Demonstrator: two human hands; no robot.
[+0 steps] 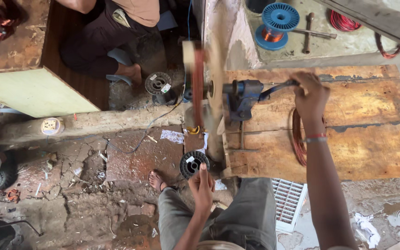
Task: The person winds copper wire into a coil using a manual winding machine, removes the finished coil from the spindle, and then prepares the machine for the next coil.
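Right hand [310, 95] gripping crank handle [278, 86] of blue hand winder [241, 98], frame centre | left hand [202, 185] pinching wire below black spool [193, 163], lower centre | winding former [198, 85] showing copper turns building; finished copper coil [298, 139] lying on wooden bench [371, 143].

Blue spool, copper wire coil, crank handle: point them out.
blue spool [279, 17]: head view, top flange.
copper wire coil [298, 147]: head view, lower left strands.
crank handle [278, 87]: head view, arm left of right hand [312, 95].
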